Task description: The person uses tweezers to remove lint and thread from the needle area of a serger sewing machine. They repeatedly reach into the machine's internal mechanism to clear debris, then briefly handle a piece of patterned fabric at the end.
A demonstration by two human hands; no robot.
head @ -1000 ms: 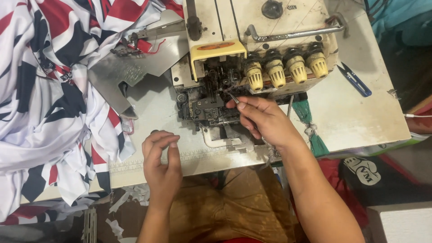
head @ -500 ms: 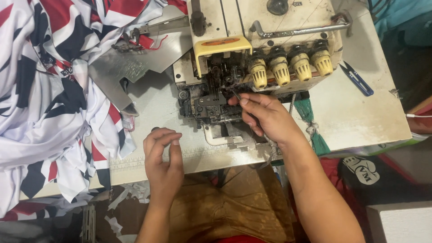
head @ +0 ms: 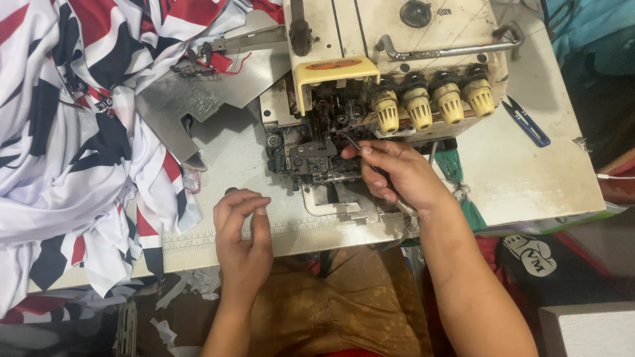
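A cream overlock sewing machine stands at the top middle of a white table, with several yellow tension knobs along its front. My right hand grips thin metal tweezers whose tips point into the dark needle and looper area. My left hand rests on the table's front edge, fingers curled loosely, holding nothing that I can see.
A heap of white, red and navy patterned fabric covers the table's left side. A grey metal guide plate lies beside the machine. Blue thread snips lie at the right. Green thread hangs near my right wrist.
My right hand has barely shifted at the needle area. My left hand has stayed on the table edge with its fingers curled slightly more.
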